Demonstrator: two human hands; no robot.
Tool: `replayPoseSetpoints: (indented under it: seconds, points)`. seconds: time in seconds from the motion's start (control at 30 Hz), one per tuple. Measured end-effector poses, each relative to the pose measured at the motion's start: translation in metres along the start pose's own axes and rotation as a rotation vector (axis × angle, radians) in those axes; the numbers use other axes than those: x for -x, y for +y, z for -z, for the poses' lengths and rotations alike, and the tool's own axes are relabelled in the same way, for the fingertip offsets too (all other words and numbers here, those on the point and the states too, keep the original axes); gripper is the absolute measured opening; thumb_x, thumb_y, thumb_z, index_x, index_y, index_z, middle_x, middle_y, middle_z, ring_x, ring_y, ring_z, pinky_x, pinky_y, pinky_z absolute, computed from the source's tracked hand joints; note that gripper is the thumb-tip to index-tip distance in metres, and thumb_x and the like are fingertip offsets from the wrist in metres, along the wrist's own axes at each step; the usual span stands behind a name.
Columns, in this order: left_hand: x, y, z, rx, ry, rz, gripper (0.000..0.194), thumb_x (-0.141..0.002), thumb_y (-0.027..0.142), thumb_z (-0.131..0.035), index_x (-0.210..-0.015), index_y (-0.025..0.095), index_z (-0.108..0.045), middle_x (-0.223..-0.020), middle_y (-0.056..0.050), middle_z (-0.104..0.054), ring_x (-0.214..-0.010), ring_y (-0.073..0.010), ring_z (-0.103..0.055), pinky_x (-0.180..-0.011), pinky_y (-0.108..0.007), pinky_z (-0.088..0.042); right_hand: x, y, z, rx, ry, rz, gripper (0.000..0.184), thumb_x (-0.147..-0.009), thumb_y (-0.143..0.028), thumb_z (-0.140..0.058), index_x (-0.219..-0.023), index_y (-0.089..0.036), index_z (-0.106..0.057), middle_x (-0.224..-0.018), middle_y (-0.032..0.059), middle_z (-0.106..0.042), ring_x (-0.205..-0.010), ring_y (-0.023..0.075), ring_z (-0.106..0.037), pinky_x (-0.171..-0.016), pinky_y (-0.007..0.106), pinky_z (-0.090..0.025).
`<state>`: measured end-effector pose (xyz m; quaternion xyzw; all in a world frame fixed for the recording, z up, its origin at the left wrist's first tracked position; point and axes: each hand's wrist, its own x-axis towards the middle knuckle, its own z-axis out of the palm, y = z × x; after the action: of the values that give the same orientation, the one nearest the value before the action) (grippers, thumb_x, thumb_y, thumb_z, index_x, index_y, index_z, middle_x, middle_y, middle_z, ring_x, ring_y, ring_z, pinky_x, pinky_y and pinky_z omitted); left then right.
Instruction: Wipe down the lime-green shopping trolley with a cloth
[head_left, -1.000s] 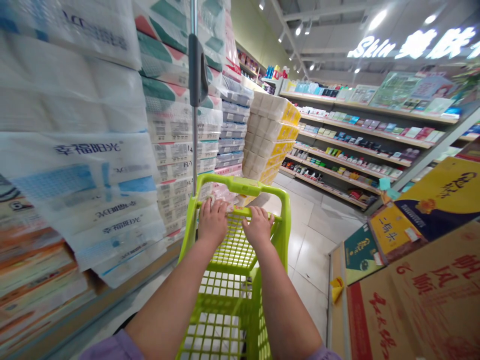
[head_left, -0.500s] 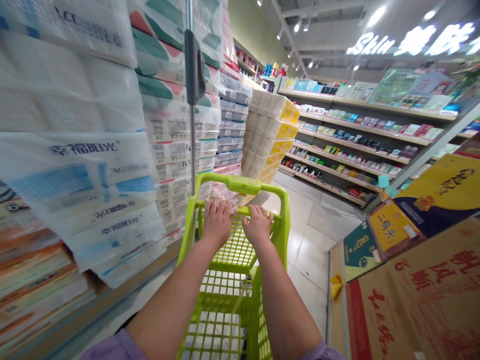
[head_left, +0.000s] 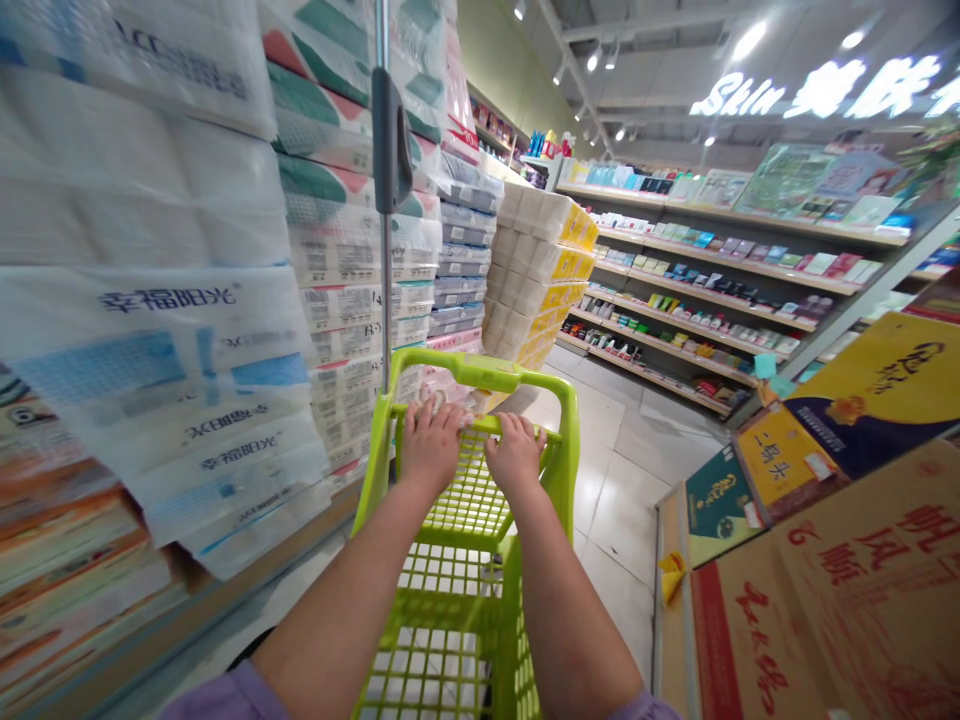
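- Apparently, your left hand (head_left: 430, 440) and right hand (head_left: 517, 450) hold the green basket (head_left: 487, 375), fingers (head_left: 451, 416) curled, some tips hidden.
- Its near end, between your arms, is cut off.
- Beyond, a pale packet (head_left: 444, 384) looks unclear.

Basket (head_left: 442, 607) lime grn (grid pattern); sleeves (head_left: 232, 695) purple; pole grip (head_left: 387, 140) dk gray.

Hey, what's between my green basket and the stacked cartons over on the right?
In the head view, pale floor tiles lie beside the green basket, then a platform edge with a small yellow item, before the cartons.
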<state>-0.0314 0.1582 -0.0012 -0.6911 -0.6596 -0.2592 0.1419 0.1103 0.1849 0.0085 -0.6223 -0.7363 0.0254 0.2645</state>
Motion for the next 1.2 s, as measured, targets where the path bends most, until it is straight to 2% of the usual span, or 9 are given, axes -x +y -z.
replayPoseSetpoints:
  seconds: [0.1,0.3,0.47,0.63,0.8,0.97,1.03,1.1,1.2]
  points:
    - [0.000,-0.001,-0.001,-0.031,0.044,0.104,0.041,-0.092,0.026,-0.035,-0.127,0.019,-0.055,-0.136,-0.007,-0.055,-0.138,-0.0325,-0.030,-0.115,-0.055,-0.017,0.000,0.000,0.000,-0.003,-0.001,0.004,0.043,-0.082,-0.022,-0.045,-0.123,-0.023,-0.055,-0.133,0.0064,-0.055,-0.127,0.0246,-0.040,-0.111,0.050,-0.009]
    - [-0.001,0.001,-0.001,0.026,-0.044,-0.084,0.042,-0.091,0.024,-0.038,-0.130,0.024,-0.053,-0.138,-0.002,-0.053,-0.137,-0.0272,-0.032,-0.117,-0.050,-0.017,0.000,0.000,-0.002,0.002,0.015,0.007,0.043,-0.080,-0.021,-0.047,-0.122,-0.023,-0.056,-0.133,0.0065,-0.055,-0.127,0.0250,-0.040,-0.111,0.050,-0.007]
    - [-0.002,0.000,0.000,-0.005,0.005,0.078,0.040,-0.093,0.025,-0.035,-0.128,0.021,-0.054,-0.136,-0.005,-0.054,-0.138,-0.0321,-0.030,-0.114,-0.057,-0.016,0.001,0.000,-0.001,-0.007,0.008,0.008,0.043,-0.080,-0.020,-0.046,-0.122,-0.023,-0.056,-0.133,0.0062,-0.056,-0.127,0.0247,-0.040,-0.111,0.050,-0.008]
    - [-0.001,0.004,0.000,0.058,-0.055,-0.114,0.041,-0.092,0.022,-0.037,-0.129,0.025,-0.054,-0.136,-0.001,-0.055,-0.136,-0.0272,-0.034,-0.115,-0.049,-0.021,0.001,-0.001,0.000,0.024,-0.002,0.004,0.045,-0.080,-0.021,-0.046,-0.124,-0.023,-0.054,-0.134,0.0066,-0.054,-0.129,0.0246,-0.038,-0.111,0.050,-0.008]
    - [-0.002,0.000,0.000,0.015,0.023,0.072,0.041,-0.091,0.021,-0.036,-0.128,0.020,-0.055,-0.135,-0.007,-0.056,-0.137,-0.0309,-0.033,-0.114,-0.054,-0.021,0.001,-0.001,0.002,0.034,-0.031,-0.005,0.047,-0.080,-0.019,-0.045,-0.126,-0.024,-0.053,-0.135,0.0077,-0.053,-0.130,0.0247,-0.037,-0.111,0.051,-0.011]
    - [0.000,0.003,-0.003,0.088,-0.030,-0.073,0.040,-0.090,0.020,-0.039,-0.127,0.024,-0.055,-0.137,-0.002,-0.054,-0.139,-0.0275,-0.029,-0.117,-0.050,-0.019,0.004,-0.004,0.001,0.002,0.037,0.004,0.048,-0.079,-0.017,-0.046,-0.126,-0.021,-0.053,-0.134,0.0095,-0.054,-0.130,0.0263,-0.038,-0.112,0.054,-0.010]
    - [0.000,0.004,-0.004,0.121,-0.029,-0.062,0.040,-0.090,0.021,-0.040,-0.127,0.028,-0.055,-0.137,0.000,-0.054,-0.140,-0.0287,-0.027,-0.116,-0.056,-0.016,0.007,-0.010,-0.001,-0.040,0.131,0.053,0.049,-0.080,-0.015,-0.044,-0.129,-0.018,-0.052,-0.136,0.0101,-0.052,-0.132,0.0254,-0.037,-0.113,0.053,-0.010]
    - [0.000,0.004,-0.007,0.170,-0.015,-0.031,0.041,-0.090,0.021,-0.040,-0.129,0.027,-0.052,-0.136,-0.002,-0.055,-0.140,-0.0301,-0.027,-0.115,-0.060,-0.015,0.010,-0.017,-0.004,-0.112,0.200,0.200,0.051,-0.083,-0.013,-0.039,-0.132,-0.017,-0.050,-0.139,0.0090,-0.050,-0.134,0.0214,-0.036,-0.115,0.047,-0.011]
    - [-0.001,0.000,-0.012,0.312,0.016,-0.019,0.050,-0.089,0.021,-0.040,-0.140,0.017,-0.037,-0.141,-0.012,-0.049,-0.138,-0.0260,-0.032,-0.115,-0.051,-0.026,0.013,-0.027,-0.010,-0.202,0.132,0.442,0.056,-0.085,-0.013,-0.031,-0.140,-0.017,-0.043,-0.144,0.0055,-0.045,-0.134,0.0141,-0.036,-0.114,0.034,-0.020]
